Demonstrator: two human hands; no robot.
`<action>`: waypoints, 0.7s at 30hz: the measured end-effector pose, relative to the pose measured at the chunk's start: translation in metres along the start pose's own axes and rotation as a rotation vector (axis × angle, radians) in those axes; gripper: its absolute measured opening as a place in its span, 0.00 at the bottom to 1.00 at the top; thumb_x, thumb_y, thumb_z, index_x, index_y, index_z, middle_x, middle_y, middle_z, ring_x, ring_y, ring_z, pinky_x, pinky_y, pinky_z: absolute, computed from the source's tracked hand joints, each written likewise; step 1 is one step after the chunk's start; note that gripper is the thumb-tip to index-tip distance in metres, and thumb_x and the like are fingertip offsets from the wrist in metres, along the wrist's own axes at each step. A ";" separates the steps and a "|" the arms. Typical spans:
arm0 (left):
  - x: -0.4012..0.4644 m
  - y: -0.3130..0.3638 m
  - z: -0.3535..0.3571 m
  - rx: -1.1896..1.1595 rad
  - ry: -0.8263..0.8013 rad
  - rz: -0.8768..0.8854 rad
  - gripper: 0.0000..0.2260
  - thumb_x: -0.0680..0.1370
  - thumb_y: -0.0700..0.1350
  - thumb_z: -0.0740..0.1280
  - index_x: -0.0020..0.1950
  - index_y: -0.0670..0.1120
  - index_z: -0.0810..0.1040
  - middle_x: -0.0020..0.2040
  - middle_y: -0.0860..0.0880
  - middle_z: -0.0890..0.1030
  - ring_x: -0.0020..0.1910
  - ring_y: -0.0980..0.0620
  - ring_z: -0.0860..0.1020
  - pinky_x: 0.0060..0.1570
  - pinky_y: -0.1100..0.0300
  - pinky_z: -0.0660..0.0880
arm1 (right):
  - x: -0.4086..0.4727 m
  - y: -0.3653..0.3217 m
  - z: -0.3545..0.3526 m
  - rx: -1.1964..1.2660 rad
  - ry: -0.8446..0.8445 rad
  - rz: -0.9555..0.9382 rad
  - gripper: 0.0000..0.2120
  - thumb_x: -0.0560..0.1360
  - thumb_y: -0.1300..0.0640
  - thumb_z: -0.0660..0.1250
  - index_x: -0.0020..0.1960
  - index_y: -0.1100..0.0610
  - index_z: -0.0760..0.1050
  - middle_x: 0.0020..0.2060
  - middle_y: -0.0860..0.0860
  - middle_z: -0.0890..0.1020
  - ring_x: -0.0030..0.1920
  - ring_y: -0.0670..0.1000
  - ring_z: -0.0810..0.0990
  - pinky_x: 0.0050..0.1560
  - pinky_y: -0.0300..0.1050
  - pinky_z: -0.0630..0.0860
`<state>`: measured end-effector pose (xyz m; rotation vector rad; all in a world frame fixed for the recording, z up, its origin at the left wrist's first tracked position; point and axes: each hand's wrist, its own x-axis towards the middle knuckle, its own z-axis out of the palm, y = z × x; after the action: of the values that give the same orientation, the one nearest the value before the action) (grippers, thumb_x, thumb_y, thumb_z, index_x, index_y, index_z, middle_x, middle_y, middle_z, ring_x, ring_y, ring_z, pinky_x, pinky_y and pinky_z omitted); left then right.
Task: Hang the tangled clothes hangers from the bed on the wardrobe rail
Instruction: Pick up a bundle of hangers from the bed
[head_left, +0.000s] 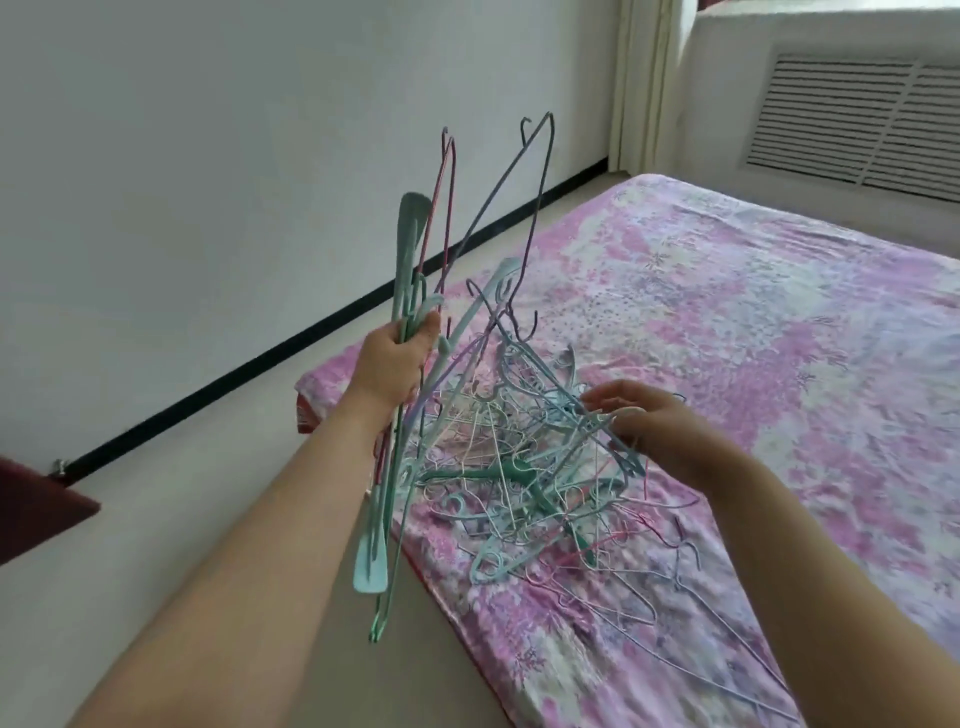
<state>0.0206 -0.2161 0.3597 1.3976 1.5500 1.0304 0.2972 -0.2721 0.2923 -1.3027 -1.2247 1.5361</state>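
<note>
My left hand (393, 364) grips a bunch of hangers (410, 270), mint plastic and thin wire ones, held upright over the bed's left edge. Their long ends stick up above my fist and hang down below it. A tangled pile of hangers (524, 467) in mint, blue, pink and white lies on the bed near that edge, partly lifted and caught up with the bunch. My right hand (649, 421) reaches into the right side of the pile, its fingers curled among the wires. The wardrobe rail is not in view.
The bed (779, 338) has a pink and white floral sheet and fills the right half. A strip of beige floor (182, 545) runs between it and the white wall. A dark red furniture corner (36, 509) juts in at the left. A vent grille (857, 124) is behind the bed.
</note>
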 end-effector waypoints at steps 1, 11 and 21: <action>-0.003 0.000 -0.003 0.014 0.001 -0.014 0.16 0.78 0.59 0.63 0.43 0.47 0.76 0.27 0.50 0.65 0.24 0.53 0.61 0.25 0.62 0.62 | -0.002 -0.005 0.001 0.000 -0.108 -0.014 0.18 0.75 0.74 0.59 0.55 0.56 0.77 0.53 0.56 0.79 0.44 0.50 0.74 0.45 0.43 0.73; -0.057 -0.038 0.010 -0.095 -0.153 -0.272 0.11 0.81 0.52 0.59 0.56 0.45 0.71 0.49 0.42 0.83 0.41 0.50 0.84 0.48 0.51 0.81 | 0.008 -0.034 0.083 -0.105 -0.115 -0.240 0.14 0.77 0.48 0.64 0.41 0.58 0.79 0.26 0.47 0.79 0.25 0.45 0.66 0.26 0.37 0.65; -0.080 -0.056 0.001 -0.570 -0.370 -0.360 0.33 0.73 0.70 0.56 0.62 0.45 0.76 0.51 0.42 0.81 0.35 0.48 0.79 0.34 0.57 0.79 | 0.019 -0.007 0.152 -0.097 0.017 -0.377 0.15 0.77 0.48 0.66 0.33 0.50 0.70 0.25 0.45 0.77 0.31 0.45 0.83 0.29 0.43 0.73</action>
<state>0.0084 -0.2992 0.3100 0.8169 1.0670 0.8406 0.1444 -0.2805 0.2974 -1.0661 -1.4539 1.2062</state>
